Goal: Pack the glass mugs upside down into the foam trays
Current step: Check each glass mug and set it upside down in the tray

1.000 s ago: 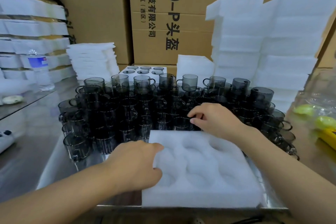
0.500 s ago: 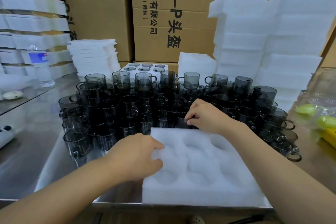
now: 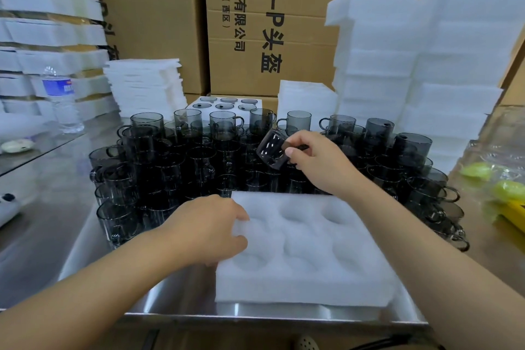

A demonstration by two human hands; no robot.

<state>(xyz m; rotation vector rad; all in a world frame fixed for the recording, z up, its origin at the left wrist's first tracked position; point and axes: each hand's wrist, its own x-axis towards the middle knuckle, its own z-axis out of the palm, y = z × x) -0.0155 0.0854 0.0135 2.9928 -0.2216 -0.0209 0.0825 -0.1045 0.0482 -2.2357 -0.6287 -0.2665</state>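
A white foam tray with round hollows lies at the near edge of the steel table, no mug in it. Behind it stands a dense cluster of smoky grey glass mugs, stacked two high. My right hand pinches the handle of one mug and holds it tilted in the air above the cluster. My left hand rests on the tray's left edge, fingers curled over the foam.
A filled foam tray sits behind the mugs. Foam stacks rise at the right, back left and far left. A water bottle stands left. Cardboard boxes wall the back. Yellow-green packets lie right.
My right hand has lifted one mug by its handle out of the cluster and tilted it. My left hand has stayed on the tray's left edge.
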